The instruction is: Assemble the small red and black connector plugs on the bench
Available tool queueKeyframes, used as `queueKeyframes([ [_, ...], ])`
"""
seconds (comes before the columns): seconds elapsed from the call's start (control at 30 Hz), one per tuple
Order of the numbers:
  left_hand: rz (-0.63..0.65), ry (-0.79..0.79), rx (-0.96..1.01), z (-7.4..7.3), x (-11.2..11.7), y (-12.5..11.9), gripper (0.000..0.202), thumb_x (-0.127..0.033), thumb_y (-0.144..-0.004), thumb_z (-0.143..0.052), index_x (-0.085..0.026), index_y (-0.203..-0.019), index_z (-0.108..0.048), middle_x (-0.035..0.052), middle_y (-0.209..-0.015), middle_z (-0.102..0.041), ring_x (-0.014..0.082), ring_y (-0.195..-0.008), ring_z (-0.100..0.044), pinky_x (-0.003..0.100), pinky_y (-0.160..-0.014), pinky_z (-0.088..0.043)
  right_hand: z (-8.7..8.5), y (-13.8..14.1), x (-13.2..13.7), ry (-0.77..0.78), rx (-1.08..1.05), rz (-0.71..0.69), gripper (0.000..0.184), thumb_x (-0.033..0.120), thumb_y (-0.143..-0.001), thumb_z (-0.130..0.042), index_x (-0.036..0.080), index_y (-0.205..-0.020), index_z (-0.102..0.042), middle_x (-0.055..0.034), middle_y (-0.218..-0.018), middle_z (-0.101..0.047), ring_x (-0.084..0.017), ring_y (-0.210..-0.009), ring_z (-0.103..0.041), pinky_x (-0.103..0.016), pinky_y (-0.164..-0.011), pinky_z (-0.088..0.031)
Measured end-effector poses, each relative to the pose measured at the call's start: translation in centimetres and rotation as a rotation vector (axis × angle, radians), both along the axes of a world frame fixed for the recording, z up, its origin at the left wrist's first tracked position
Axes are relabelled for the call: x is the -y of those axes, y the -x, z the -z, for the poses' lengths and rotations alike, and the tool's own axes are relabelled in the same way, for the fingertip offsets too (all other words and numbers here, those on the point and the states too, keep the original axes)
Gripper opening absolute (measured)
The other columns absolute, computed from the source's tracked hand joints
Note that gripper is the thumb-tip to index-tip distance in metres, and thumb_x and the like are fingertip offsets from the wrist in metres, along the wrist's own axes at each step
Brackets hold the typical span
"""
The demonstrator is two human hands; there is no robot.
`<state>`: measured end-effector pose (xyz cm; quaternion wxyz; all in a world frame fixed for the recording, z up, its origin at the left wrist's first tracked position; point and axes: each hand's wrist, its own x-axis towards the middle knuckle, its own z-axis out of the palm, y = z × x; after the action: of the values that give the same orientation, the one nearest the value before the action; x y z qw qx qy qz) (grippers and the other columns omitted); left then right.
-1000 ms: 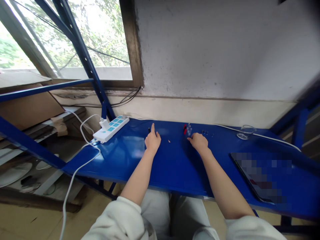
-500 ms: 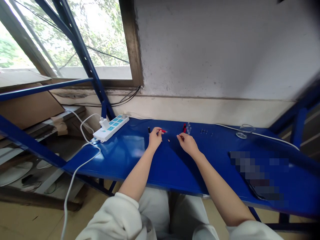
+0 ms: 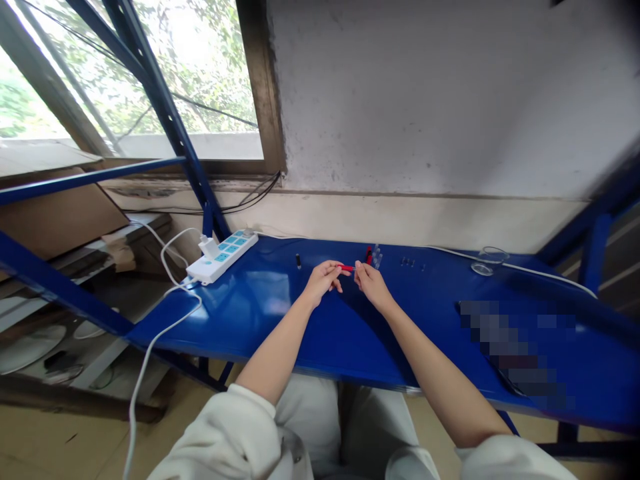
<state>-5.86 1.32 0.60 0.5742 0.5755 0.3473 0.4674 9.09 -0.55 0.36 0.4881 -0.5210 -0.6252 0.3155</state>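
Observation:
My left hand (image 3: pixel 323 278) and my right hand (image 3: pixel 369 283) meet above the middle of the blue metal bench (image 3: pixel 280 313). A small red piece (image 3: pixel 346 268) is pinched in my left hand's fingers. Curled fingertips of my right hand touch its right end, perhaps holding something too small to make out. Behind the hands lie a small black piece (image 3: pixel 299 261) and a cluster of red and clear small parts (image 3: pixel 374 255). A row of tiny dark parts (image 3: pixel 409 262) sits further right.
A white power strip (image 3: pixel 223 257) with blue sockets and a white cable lies at the bench's left end. A clear round dish (image 3: pixel 484 269) and a thin white wire run along the back right. A blurred flat device (image 3: pixel 520 343) lies at the right. Blue rack struts stand at both sides.
My left hand picked up the red piece and moved right. My right hand left the parts cluster and came left to meet it.

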Motion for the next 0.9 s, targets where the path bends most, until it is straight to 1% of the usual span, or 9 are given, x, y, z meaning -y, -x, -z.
queueKeyframes([
  [0.2, -0.049, -0.028, -0.004, -0.1, 0.13, -0.07, 0.029, -0.04, -0.079, -0.052, -0.013, -0.09, -0.051, 0.0089, -0.082, -0.066, 0.0074, -0.039, -0.054, 0.016, -0.034, -0.023, -0.01, -0.01, 0.01, -0.046, 0.058, 0.001, 0.042, 0.057, -0.08, -0.037, 0.019, -0.061, -0.044, 0.0021, -0.053, -0.047, -0.01, -0.048, -0.042, -0.023, -0.049, -0.033],
  [0.3, -0.08, -0.051, -0.008, -0.01, 0.13, -0.04, 0.031, -0.043, -0.08, -0.049, -0.014, -0.087, -0.051, 0.0078, -0.08, -0.066, 0.0069, -0.039, -0.054, 0.016, -0.034, -0.023, -0.07, -0.01, 0.05, -0.095, 0.095, 0.005, 0.036, 0.052, -0.08, -0.04, 0.02, -0.066, -0.045, 0.0022, -0.055, -0.048, -0.011, -0.05, -0.043, -0.023, -0.051, -0.035],
  [0.43, -0.133, -0.073, -0.014, 0.11, 0.04, 0.09, 0.033, -0.046, -0.08, -0.048, -0.013, -0.084, -0.051, 0.0062, -0.075, -0.065, 0.0063, -0.038, -0.053, 0.016, -0.035, -0.025, 0.04, -0.03, -0.08, -0.167, 0.069, 0.006, 0.029, 0.049, -0.077, -0.046, 0.02, -0.079, -0.047, -0.0005, -0.068, -0.054, -0.013, -0.059, -0.05, -0.025, -0.057, -0.04],
  [0.47, -0.139, -0.076, -0.013, 0.12, 0.02, 0.12, 0.033, -0.046, -0.079, -0.049, -0.013, -0.085, -0.051, 0.0058, -0.075, -0.065, 0.0063, -0.038, -0.053, 0.016, -0.035, -0.025, 0.1, -0.05, -0.15, -0.162, 0.052, 0.015, 0.031, 0.05, -0.076, -0.048, 0.02, -0.083, -0.047, -0.0013, -0.072, -0.056, -0.013, -0.059, -0.051, -0.026, -0.057, -0.041],
  [0.53, -0.137, -0.082, -0.012, 0.12, -0.03, 0.15, 0.033, -0.045, -0.079, -0.05, -0.014, -0.086, -0.052, 0.0051, -0.074, -0.065, 0.0064, -0.039, -0.053, 0.017, -0.036, -0.027, 0.22, -0.13, -0.25, -0.109, 0.013, 0.029, 0.036, 0.053, -0.075, -0.048, 0.021, -0.09, -0.046, -0.0021, -0.077, -0.058, -0.011, -0.053, -0.05, -0.025, -0.052, -0.041],
  [0.6, -0.125, -0.086, -0.015, 0.11, -0.03, 0.13, 0.033, -0.045, -0.078, -0.051, -0.014, -0.088, -0.054, 0.0047, -0.074, -0.065, 0.0062, -0.039, -0.053, 0.017, -0.036, -0.028, 0.27, -0.21, -0.28, -0.026, -0.014, 0.012, 0.038, 0.057, -0.077, -0.041, 0.02, -0.087, -0.047, -0.0014, -0.072, -0.058, -0.009, -0.044, -0.046, -0.024, -0.046, -0.039],
  [0.7, -0.109, -0.084, -0.022, 0.09, 0.03, 0.06, 0.033, -0.044, -0.076, -0.054, -0.013, -0.088, -0.056, 0.0044, -0.073, -0.064, 0.0061, -0.039, -0.052, 0.017, -0.037, -0.031, 0.18, -0.22, -0.19, 0.042, -0.01, -0.066, 0.046, 0.06, -0.08, -0.032, 0.019, -0.071, -0.049, 0.0001, -0.056, -0.054, -0.009, -0.037, -0.043, -0.024, -0.042, -0.036],
  [0.77, -0.113, -0.081, -0.018, 0.05, 0.07, 0.02, 0.032, -0.043, -0.075, -0.055, -0.013, -0.086, -0.056, 0.0041, -0.072, -0.064, 0.006, -0.038, -0.051, 0.018, -0.037, -0.032, 0.09, -0.16, -0.11, 0.037, 0.003, -0.098, 0.047, 0.061, -0.079, -0.034, 0.019, -0.066, -0.049, 0.001, -0.051, -0.051, -0.009, -0.037, -0.043, -0.023, -0.041, -0.035],
  [0.9, -0.196, -0.072, 0.007, -0.07, 0.04, 0.04, 0.031, -0.043, -0.075, -0.055, -0.013, -0.083, -0.054, 0.0027, -0.068, -0.062, 0.0059, -0.037, -0.05, 0.018, -0.037, -0.032, 0.19, -0.21, -0.19, -0.017, 0.014, -0.086, 0.039, 0.057, -0.076, -0.043, 0.019, -0.07, -0.049, 0.0016, -0.056, -0.053, -0.009, -0.04, -0.043, -0.023, -0.043, -0.035],
])
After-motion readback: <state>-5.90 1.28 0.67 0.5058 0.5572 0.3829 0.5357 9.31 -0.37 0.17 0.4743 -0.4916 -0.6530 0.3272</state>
